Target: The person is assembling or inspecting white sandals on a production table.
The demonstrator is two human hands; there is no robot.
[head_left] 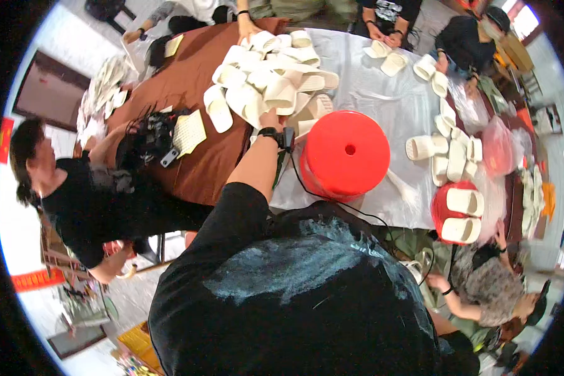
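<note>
My left hand (269,119) reaches forward to the near side of a large pile of cream slippers (257,78), a black band on its wrist. Its fingers look closed on the near edge of a slipper (280,94), though they are partly hidden. Right beside that wrist, another slipper (316,108) lies against a red round plastic stool (348,150) with a hole in its top. My right hand is out of sight; only part of that arm shows at the lower right. A co-worker's hand (248,29) touches the far side of the pile.
Plastic sheeting (363,88) and brown cloth (225,160) cover the table. More slippers (455,156) lie at the right, with a pair on a red stool (438,216). Black gear (153,138) sits at the left. Several co-workers surround the table. A black cable (307,188) runs from my wrist.
</note>
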